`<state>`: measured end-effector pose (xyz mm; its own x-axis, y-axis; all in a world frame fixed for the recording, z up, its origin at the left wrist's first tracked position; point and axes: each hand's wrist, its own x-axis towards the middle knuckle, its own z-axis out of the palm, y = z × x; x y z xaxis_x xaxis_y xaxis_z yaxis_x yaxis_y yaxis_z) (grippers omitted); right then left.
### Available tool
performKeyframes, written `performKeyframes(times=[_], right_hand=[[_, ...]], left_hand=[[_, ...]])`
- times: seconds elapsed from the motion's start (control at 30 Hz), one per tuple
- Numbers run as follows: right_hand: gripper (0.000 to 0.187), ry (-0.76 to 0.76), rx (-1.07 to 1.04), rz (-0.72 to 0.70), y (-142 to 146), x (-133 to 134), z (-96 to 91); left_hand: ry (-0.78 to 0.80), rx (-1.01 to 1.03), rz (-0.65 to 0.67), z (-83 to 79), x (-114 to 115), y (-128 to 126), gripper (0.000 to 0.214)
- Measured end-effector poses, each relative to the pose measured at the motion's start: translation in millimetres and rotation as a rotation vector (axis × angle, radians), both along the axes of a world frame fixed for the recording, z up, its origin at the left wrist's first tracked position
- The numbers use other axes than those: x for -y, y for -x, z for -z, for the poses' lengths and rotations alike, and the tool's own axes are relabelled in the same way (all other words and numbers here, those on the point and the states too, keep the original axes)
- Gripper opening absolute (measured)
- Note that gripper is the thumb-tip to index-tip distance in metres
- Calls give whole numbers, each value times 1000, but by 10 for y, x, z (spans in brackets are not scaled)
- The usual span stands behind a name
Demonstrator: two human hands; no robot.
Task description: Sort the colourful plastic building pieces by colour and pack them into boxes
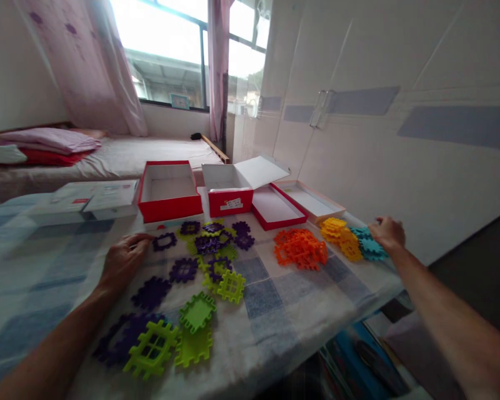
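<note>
Lime-green window tile, head view, lying nearest the camera on the cloth-covered bench. Red box behind bears a white label, print illegible. Left hand: half-curled, fingertips at the edge of a purple frame. Right hand: fingers bent beside teal tiles. Whether either hand grips cannot be told.

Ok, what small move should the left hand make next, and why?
Probably the left hand should slide the purple frame nearest to it aside: purple pieces lie mixed with green pieces, whereas the orange pieces sit in a pile of their own.
</note>
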<state>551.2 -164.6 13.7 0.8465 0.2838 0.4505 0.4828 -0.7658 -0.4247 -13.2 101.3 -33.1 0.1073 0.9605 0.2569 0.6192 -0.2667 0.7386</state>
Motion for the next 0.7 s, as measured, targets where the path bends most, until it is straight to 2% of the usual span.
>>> performKeyframes(times=[0.07,0.13,0.2,0.23,0.33,0.43,0.47,0.6,0.7], right_hand=[[39,-8,66,6,203,-31,-75],[38,-33,154,-83,489,-110,-153],[33,-101,263,-247,879,-225,-216],[31,-123,250,-339,1109,-291,-237],[28,-125,52,-706,1834,-536,-238],[25,-16,-71,-1002,2403,-862,-141],[24,27,-95,-1061,2534,-979,-95],[26,164,-81,-1152,2864,-1409,72],[31,268,-5,-1185,3048,-1662,108]], left_hand=[[-27,37,14,11,7,-9,37],[-46,67,20,45,-14,-15,35],[-70,93,14,92,-50,-13,34],[-80,104,14,114,-66,-11,33],[-96,131,10,153,-87,-8,32],[-92,149,6,152,-84,-8,29],[-90,152,8,146,-82,-8,28],[-81,176,4,133,-83,-11,28],[-70,220,-25,147,-96,-11,30]])
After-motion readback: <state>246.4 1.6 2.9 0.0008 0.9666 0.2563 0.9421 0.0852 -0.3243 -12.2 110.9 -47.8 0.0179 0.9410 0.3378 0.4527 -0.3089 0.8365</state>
